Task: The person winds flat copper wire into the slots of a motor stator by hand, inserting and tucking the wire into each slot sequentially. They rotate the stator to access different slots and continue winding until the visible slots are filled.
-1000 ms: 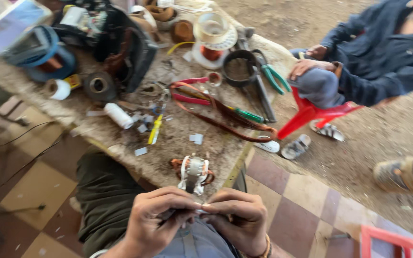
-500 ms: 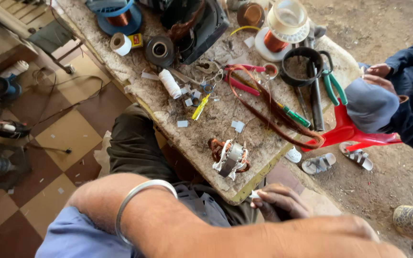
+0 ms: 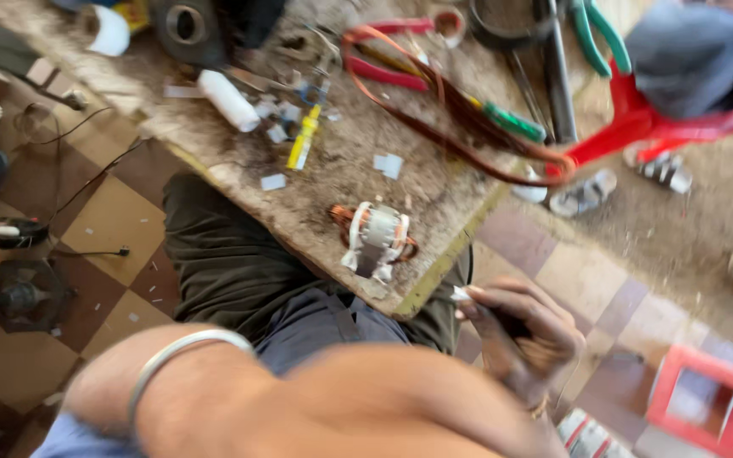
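My right hand (image 3: 519, 335) is below the table's near corner, shut on a small white-tipped piece (image 3: 461, 294) pinched in its fingertips. My left arm, with a metal bangle (image 3: 181, 360) on the wrist, crosses the bottom of the view; my left hand (image 3: 383, 407) is blurred and very close to the camera, so its fingers cannot be made out. A small motor stator (image 3: 375, 237) with copper windings and white end pieces lies at the rough table's (image 3: 341, 182) near edge, just up and left of my right hand.
On the table lie red-handled pliers (image 3: 383, 68), a green-handled screwdriver (image 3: 511, 123), a yellow tester (image 3: 303, 140), a white cylinder (image 3: 229, 100) and a loop of brown wire (image 3: 468, 136). Another person (image 3: 689, 51) sits on a red stool at the upper right. A red stool (image 3: 714, 399) stands at the lower right.
My hands have parted: my left arm has risen across the bottom of the view, and my right hand has moved right, off the table's corner, with the small piece. The view has swung closer.
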Available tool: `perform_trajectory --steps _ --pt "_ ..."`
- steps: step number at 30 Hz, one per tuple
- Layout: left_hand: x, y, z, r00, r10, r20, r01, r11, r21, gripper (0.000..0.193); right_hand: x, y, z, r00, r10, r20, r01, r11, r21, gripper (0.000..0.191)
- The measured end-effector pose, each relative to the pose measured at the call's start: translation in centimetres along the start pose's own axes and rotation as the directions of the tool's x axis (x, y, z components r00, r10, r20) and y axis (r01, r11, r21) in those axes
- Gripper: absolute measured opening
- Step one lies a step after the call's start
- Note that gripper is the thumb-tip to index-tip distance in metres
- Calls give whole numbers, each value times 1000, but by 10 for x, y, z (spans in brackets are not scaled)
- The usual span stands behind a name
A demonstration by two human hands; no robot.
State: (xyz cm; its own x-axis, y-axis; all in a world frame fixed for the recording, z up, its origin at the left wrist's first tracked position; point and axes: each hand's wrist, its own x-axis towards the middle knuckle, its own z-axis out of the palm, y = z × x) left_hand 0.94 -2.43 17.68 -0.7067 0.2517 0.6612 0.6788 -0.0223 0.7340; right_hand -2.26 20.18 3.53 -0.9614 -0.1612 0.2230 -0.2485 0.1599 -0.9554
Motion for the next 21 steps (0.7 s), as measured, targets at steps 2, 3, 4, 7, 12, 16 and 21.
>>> perform_trajectory --steps 2,3,4,7,12,16,21 --pt "-20 -21 -13 987 -91 -131 117 971 208 26 3 4 -6 998 55 -7 -55 997 59 18" --pt "-28 -32 -12 963 -157 -218 218 932 290 26 6 8 -8 997 70 -10 -70 997 25 19" --pt "-38 -45 -7 923 -233 -305 332 883 331 27 9 13 -10 996 91 -9 -91 996 -7 19" --pt "-82 -94 4 841 -389 -377 518 780 350 32 22 29 -15 995 68 70 -62 994 -88 20" --pt "-145 -131 12 769 -523 -368 638 661 394 60 40 53 -3 969 47 241 -20 993 -112 25" --pt "-153 -150 10 778 -565 -274 623 639 452 70 48 58 14 954 1 299 36 993 -116 30" --pt "-138 -164 10 766 -595 -243 624 598 503 69 57 60 24 948 48 315 -2 990 -143 28"
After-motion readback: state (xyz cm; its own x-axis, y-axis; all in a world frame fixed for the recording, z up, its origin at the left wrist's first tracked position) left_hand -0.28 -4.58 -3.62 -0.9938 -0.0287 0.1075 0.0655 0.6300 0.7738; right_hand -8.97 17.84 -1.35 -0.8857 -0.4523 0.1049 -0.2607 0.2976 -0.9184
